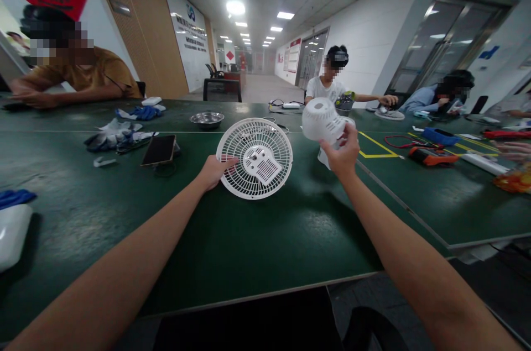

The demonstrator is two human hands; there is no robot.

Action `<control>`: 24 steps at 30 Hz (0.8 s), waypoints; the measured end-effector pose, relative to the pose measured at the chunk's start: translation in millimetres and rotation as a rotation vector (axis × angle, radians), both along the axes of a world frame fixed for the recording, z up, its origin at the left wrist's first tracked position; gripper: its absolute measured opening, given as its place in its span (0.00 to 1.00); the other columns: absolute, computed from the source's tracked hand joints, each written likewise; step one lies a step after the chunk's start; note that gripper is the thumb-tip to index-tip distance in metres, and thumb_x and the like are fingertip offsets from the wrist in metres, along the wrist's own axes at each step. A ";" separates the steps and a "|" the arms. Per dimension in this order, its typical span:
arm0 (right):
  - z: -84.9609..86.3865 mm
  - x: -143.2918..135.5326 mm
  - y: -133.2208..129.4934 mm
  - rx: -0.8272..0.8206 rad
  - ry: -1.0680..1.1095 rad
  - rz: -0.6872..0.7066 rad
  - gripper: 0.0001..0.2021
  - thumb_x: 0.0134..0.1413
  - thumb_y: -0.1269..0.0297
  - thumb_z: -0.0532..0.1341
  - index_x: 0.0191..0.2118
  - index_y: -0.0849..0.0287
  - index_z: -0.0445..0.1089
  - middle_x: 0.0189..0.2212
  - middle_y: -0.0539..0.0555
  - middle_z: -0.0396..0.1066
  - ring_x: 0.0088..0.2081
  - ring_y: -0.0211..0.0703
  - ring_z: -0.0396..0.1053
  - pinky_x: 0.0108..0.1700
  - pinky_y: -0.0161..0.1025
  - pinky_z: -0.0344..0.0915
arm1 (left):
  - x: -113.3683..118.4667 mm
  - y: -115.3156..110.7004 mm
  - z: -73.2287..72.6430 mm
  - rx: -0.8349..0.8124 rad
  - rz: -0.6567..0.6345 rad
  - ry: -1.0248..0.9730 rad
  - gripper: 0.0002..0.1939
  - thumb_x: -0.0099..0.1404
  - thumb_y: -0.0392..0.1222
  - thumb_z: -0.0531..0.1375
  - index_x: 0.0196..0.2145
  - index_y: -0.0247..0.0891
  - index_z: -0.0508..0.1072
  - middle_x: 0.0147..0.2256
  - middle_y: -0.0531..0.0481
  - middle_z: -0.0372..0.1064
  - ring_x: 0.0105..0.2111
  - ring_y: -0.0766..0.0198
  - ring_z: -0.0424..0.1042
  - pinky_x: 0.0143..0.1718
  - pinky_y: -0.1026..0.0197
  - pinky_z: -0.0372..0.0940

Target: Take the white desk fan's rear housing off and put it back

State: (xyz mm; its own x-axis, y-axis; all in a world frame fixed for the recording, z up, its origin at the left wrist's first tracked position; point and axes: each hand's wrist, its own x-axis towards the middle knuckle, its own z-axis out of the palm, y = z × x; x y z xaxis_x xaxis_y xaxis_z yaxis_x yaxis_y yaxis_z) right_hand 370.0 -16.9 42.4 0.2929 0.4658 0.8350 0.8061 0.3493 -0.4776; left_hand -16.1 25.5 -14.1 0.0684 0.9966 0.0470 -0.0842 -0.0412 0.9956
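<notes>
My left hand (215, 170) grips the left rim of a round white fan grille (271, 143), thumb over its slats. The grille is tilted up above the green table, with a slotted white plate (262, 164) at its centre. In my right hand (345, 151) is a white plastic fan housing (319, 119) with a rounded, slotted head and a narrower part hanging below. My fingers wrap round its right side. The two white parts are held apart from each other.
A metal bowl (207, 119) stands behind the grille. To the left lie a phone (159, 150), gloves (112, 136) and a white case (14, 235). An orange multimeter (432, 156) and blue tray (440, 136) lie right. Several people sit around the green table (265, 251).
</notes>
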 end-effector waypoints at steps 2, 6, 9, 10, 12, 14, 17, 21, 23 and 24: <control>-7.6 -10.6 1.4 -0.123 -0.016 0.085 0.40 0.44 0.44 0.69 0.59 0.60 0.62 0.46 0.59 0.72 0.38 0.49 0.70 0.43 0.48 0.70 | 0.0 -0.2 0.1 0.001 0.007 0.001 0.10 0.57 0.34 0.71 0.37 0.30 0.79 0.33 0.43 0.78 0.29 0.60 0.78 0.32 0.57 0.75; -28.4 -21.0 10.6 -0.351 -0.061 0.156 0.36 0.42 0.45 0.70 0.55 0.60 0.66 0.42 0.58 0.75 0.34 0.47 0.70 0.44 0.49 0.70 | -0.3 1.5 -1.7 0.008 0.003 -0.004 0.11 0.57 0.35 0.71 0.38 0.30 0.79 0.33 0.43 0.78 0.30 0.60 0.78 0.33 0.57 0.76; -39.7 -23.1 15.9 -0.507 -0.059 0.135 0.36 0.42 0.46 0.70 0.55 0.60 0.64 0.44 0.60 0.75 0.38 0.51 0.72 0.47 0.50 0.70 | -0.9 4.5 -4.6 0.014 0.004 -0.010 0.11 0.56 0.35 0.72 0.38 0.30 0.79 0.33 0.43 0.78 0.29 0.61 0.77 0.34 0.57 0.75; -41.7 -23.4 16.7 -0.542 -0.051 0.128 0.37 0.43 0.47 0.70 0.56 0.60 0.63 0.45 0.61 0.75 0.40 0.52 0.73 0.48 0.51 0.70 | -1.0 5.5 -5.5 0.011 0.009 -0.009 0.11 0.56 0.35 0.72 0.38 0.30 0.79 0.33 0.43 0.78 0.29 0.61 0.77 0.34 0.57 0.75; -43.3 -24.0 16.6 -0.579 -0.036 0.130 0.39 0.44 0.47 0.69 0.58 0.61 0.59 0.46 0.63 0.74 0.41 0.55 0.73 0.48 0.51 0.70 | -0.9 7.2 -6.9 0.005 0.016 -0.009 0.12 0.56 0.35 0.72 0.38 0.30 0.79 0.32 0.44 0.78 0.28 0.62 0.77 0.34 0.57 0.74; -42.6 -24.4 15.2 -0.583 -0.031 0.146 0.39 0.45 0.46 0.68 0.59 0.61 0.57 0.45 0.63 0.74 0.42 0.56 0.74 0.49 0.52 0.69 | -0.5 8.1 -7.5 0.004 0.020 -0.014 0.12 0.55 0.35 0.72 0.37 0.30 0.79 0.32 0.44 0.78 0.28 0.62 0.76 0.34 0.57 0.74; -40.3 -24.6 12.6 -0.575 -0.030 0.155 0.39 0.47 0.45 0.67 0.60 0.59 0.56 0.42 0.61 0.74 0.41 0.58 0.73 0.49 0.54 0.69 | -0.1 8.3 -7.4 0.003 0.020 -0.017 0.12 0.54 0.35 0.73 0.37 0.30 0.79 0.32 0.44 0.78 0.28 0.61 0.76 0.34 0.56 0.74; -37.5 -24.8 10.3 -0.543 -0.044 0.160 0.39 0.49 0.45 0.65 0.62 0.59 0.55 0.40 0.60 0.73 0.40 0.58 0.73 0.50 0.55 0.67 | -0.8 8.4 -7.6 0.006 0.022 -0.004 0.12 0.55 0.36 0.72 0.37 0.30 0.79 0.32 0.44 0.78 0.29 0.60 0.77 0.34 0.56 0.74; -36.3 -25.0 9.8 -0.523 -0.050 0.167 0.36 0.51 0.45 0.64 0.61 0.58 0.56 0.42 0.60 0.73 0.41 0.58 0.73 0.51 0.56 0.67 | -1.5 8.8 -7.9 0.001 0.021 -0.003 0.11 0.56 0.36 0.72 0.37 0.31 0.79 0.32 0.44 0.78 0.29 0.60 0.77 0.34 0.56 0.74; -35.8 -25.1 9.7 -0.509 -0.053 0.171 0.34 0.52 0.45 0.63 0.60 0.58 0.58 0.43 0.60 0.73 0.42 0.57 0.72 0.51 0.56 0.66 | -1.9 9.1 -8.1 -0.003 0.019 -0.001 0.11 0.56 0.36 0.72 0.37 0.31 0.79 0.32 0.44 0.78 0.29 0.60 0.77 0.34 0.56 0.74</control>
